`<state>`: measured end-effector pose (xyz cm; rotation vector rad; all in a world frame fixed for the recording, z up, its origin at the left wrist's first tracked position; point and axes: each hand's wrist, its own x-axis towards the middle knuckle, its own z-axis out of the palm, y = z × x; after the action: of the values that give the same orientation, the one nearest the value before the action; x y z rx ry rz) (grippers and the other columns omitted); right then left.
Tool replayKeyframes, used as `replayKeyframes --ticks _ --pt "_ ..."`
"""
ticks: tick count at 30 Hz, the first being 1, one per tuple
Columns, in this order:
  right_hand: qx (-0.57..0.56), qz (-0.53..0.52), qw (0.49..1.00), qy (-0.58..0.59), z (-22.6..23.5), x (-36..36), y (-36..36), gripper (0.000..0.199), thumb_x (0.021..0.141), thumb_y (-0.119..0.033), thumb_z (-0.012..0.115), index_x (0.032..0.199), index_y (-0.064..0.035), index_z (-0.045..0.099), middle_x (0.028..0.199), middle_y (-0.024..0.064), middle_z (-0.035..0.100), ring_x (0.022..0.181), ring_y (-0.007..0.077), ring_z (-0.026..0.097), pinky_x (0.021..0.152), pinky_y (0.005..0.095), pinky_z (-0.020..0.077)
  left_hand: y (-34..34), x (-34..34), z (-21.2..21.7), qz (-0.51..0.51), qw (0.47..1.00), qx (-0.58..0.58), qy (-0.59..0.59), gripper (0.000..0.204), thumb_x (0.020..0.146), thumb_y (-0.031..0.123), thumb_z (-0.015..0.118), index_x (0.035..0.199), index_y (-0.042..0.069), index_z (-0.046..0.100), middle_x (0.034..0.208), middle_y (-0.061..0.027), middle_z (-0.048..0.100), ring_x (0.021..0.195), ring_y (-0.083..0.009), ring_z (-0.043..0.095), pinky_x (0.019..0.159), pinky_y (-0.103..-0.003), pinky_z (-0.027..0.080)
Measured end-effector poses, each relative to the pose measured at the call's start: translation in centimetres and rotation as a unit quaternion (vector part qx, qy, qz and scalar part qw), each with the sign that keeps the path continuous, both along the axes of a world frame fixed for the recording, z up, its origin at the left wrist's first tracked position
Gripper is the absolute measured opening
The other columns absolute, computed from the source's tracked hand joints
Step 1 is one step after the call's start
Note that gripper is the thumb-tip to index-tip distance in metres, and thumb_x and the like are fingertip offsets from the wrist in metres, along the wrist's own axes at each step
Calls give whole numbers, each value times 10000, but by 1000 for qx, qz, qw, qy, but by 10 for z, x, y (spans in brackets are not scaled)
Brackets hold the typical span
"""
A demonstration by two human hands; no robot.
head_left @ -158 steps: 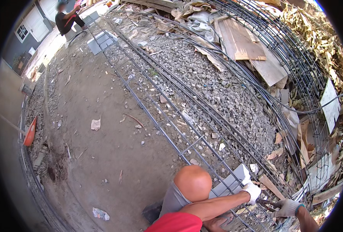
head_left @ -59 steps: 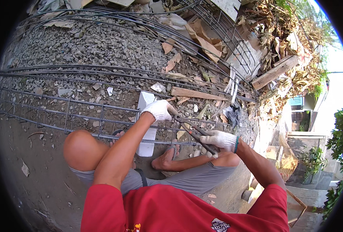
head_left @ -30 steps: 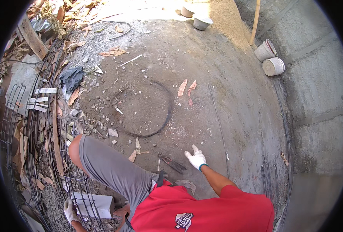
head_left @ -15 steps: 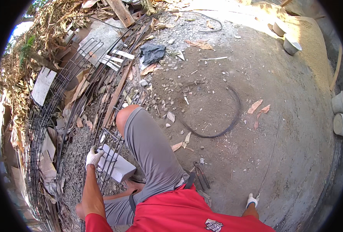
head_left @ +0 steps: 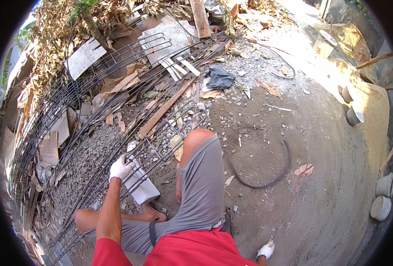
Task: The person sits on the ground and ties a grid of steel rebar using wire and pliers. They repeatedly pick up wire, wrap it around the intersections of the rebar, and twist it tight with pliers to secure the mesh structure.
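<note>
My left hand [head_left: 122, 168], in a white work glove, is closed round a bar of a narrow steel rebar cage [head_left: 154, 165]. Under the bars, beside that hand, lies a white block [head_left: 144, 191]. Low on the right, my gloved right hand [head_left: 265, 249] is down near the ground with its fingers pinched together. A thin wire [head_left: 287, 213] runs away from its fingertips across the dirt. Between my knee and the right hand's side lies a coil of dark wire [head_left: 272, 182] on the ground.
Long rebar cages [head_left: 79, 91] stretch along the left over gravel, boards and dry leaves. A wooden plank [head_left: 166, 108] and a black plastic scrap [head_left: 219, 78] lie ahead. Buckets [head_left: 381, 208] stand at the right edge. A sand heap [head_left: 376, 104] lies at the far right.
My view has swung left, so the scene sits further right. The left hand stays on the rebar cage. My right hand now appears lower and closer to my body, still at the wire's end.
</note>
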<state>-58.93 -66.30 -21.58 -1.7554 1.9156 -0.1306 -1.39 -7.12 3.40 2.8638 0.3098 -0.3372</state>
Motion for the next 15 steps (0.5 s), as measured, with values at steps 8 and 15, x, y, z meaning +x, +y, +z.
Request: replayKeyframes --ticks 8,15 --pt "23 172 966 -190 104 226 -24 778 1120 -544 367 1027 171 658 872 170 689 804 242 564 813 429 486 7 -16 -15 -11 994 9 -104 789 818 511 711 1482 114 555 1331 -217 676 1228 -384 642 1036 -467 495" --pt "92 301 938 -146 250 356 -43 651 1102 -596 347 791 -85 603 608 -4 505 518 131 432 510 338 364 -28 -89 -28 40 972 -12 -232 734 867 446 756 1477 87 561 1561 -246 473 1463 -453 405 1166 -584 335"
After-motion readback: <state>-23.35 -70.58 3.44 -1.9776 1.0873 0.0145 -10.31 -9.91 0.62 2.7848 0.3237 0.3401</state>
